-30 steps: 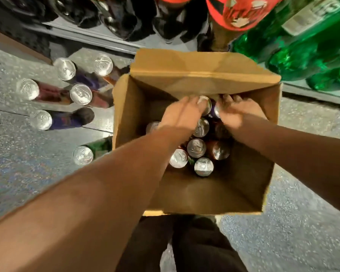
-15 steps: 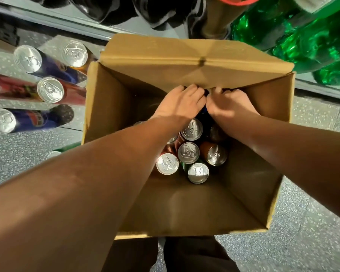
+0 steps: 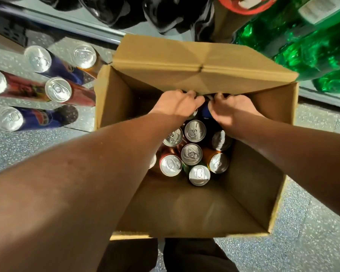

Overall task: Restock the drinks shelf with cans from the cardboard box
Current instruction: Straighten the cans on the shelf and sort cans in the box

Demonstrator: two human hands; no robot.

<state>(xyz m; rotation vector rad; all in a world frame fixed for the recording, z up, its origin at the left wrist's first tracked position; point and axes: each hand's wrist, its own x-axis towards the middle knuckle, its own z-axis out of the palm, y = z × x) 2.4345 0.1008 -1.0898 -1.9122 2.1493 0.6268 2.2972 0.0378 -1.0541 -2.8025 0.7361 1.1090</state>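
Fingers that lay flat over the can tops half a second ago have curled, while both arms reach to the same far end of the box (image 3: 185,213). In the head view the left grip (image 3: 177,104) and right grip (image 3: 232,108) meet almost knuckle to knuckle under the edge of the far flap (image 3: 194,73), which leans in over that end and hides their fingertips. The right grip's thumb lies against a blue can (image 3: 205,110) and its fingers curl over the can's far side, pinching it. The left grip is curled too, but I cannot tell what it holds. The other cans (image 3: 191,154) stand upright and touching in a cluster near the box's middle, with bare cardboard open between them and the near and right walls. The left forearm covers the cluster's left side and the box's near left corner. Five floor cans (image 3: 58,89) stand on the floor (image 3: 312,242) left of the box, the nearest close beside its left wall. Beyond the flap runs the shelf (image 3: 71,18) edge, where dark bottles (image 3: 116,10) and green bottles (image 3: 312,52) are cut off by the frame's top.
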